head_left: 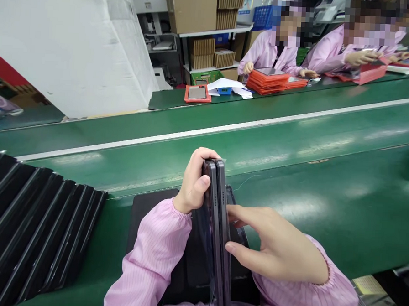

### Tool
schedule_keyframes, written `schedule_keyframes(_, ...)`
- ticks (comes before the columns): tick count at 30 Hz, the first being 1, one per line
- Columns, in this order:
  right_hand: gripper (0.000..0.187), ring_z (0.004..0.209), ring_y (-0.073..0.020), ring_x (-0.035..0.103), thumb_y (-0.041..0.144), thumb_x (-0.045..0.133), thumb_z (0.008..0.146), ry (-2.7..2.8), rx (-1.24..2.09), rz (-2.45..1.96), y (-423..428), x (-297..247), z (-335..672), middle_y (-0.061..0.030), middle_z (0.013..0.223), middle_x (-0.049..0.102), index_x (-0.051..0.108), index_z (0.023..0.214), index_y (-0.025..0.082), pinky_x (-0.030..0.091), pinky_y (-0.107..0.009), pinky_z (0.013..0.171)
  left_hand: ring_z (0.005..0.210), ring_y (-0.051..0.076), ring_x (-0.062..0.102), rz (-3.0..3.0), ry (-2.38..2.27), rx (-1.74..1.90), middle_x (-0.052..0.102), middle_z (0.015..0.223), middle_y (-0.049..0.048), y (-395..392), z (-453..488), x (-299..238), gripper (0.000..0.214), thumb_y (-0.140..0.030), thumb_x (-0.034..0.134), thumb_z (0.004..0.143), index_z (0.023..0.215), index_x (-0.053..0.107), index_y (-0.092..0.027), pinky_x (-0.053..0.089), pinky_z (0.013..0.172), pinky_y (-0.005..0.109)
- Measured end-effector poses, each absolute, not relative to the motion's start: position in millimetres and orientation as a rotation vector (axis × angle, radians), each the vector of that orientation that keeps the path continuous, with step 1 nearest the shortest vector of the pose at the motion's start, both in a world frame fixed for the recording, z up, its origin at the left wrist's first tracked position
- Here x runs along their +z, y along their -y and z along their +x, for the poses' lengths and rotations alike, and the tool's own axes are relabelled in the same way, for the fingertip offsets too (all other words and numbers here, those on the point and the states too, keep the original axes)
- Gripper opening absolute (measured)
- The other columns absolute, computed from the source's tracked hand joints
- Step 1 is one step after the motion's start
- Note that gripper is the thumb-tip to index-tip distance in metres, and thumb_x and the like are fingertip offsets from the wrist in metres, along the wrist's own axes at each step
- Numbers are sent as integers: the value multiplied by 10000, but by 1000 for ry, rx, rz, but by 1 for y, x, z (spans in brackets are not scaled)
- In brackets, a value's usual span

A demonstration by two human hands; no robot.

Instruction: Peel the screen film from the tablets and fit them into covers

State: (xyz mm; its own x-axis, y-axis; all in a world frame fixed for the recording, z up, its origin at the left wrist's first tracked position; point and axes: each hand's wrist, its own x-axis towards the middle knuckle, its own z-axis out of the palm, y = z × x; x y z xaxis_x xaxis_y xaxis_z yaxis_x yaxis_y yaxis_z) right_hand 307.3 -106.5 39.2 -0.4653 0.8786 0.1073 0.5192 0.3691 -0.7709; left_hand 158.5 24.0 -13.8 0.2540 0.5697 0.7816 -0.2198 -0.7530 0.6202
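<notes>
Two dark grey tablets (218, 217) stand on edge, face to face, in front of my body, with speaker holes along their narrow sides. Clear film hangs loose on the left one. My left hand (196, 182) is closed round their far end, thumb on the left tablet and fingers over the top. At the right face, my right hand (271, 243) has thumb and forefinger spread, their tips at the tablet's side; the other fingers are partly hidden. Beneath the tablets lies a black flat case or pad (153, 214), partly covered by my left sleeve.
A leaning row of several black, glossy-edged flat items (43, 226) occupies the left. Beyond the green bench (325, 200) runs a white strip (191, 141). Across it, co-workers in pink handle red-orange sleeves (268, 81). One framed tablet (197, 93) lies near a white wrapped block (76, 50).
</notes>
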Motion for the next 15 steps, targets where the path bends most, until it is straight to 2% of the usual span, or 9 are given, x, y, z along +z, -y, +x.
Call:
schedule_keyframes(4, 361, 871, -170, 699, 150, 592, 833, 2129, 932, -1219, 109, 42, 308, -19, 963, 734, 610, 1189, 207, 543, -276, 780, 858, 218, 513, 1897, -324, 1575, 560, 918, 50, -20, 159, -12, 468, -627, 306, 938, 1022, 547, -234, 416, 802, 397)
schedule_keyframes(9, 369, 898, -162, 691, 130, 573, 833, 2127, 962, -1218, 110, 42, 310, -17, 1014, 728, 597, 1190, 221, 525, -264, 793, 862, 224, 510, 1903, -331, 1568, 572, 922, 53, -19, 159, -13, 460, -620, 315, 939, 1024, 553, -236, 408, 804, 403)
schedule_keyframes(12, 393, 913, -185, 695, 237, 636, 838, 2095, 990, -1299, 110, 41, 304, -32, 1052, 727, 562, 1223, 212, 526, -279, 780, 870, 224, 515, 1916, -322, 1564, 580, 930, 53, -16, 159, -10, 452, -615, 328, 940, 1031, 561, -238, 410, 811, 401)
schedule_keyframes(15, 497, 748, -232, 688, 375, 690, 780, 2034, 882, -1545, 109, 38, 289, -42, 880, 724, 533, 1207, 174, 497, -309, 635, 904, 233, 540, 1972, -340, 1563, 608, 961, 61, -10, 162, -8, 440, -596, 351, 941, 1054, 583, -240, 420, 857, 414)
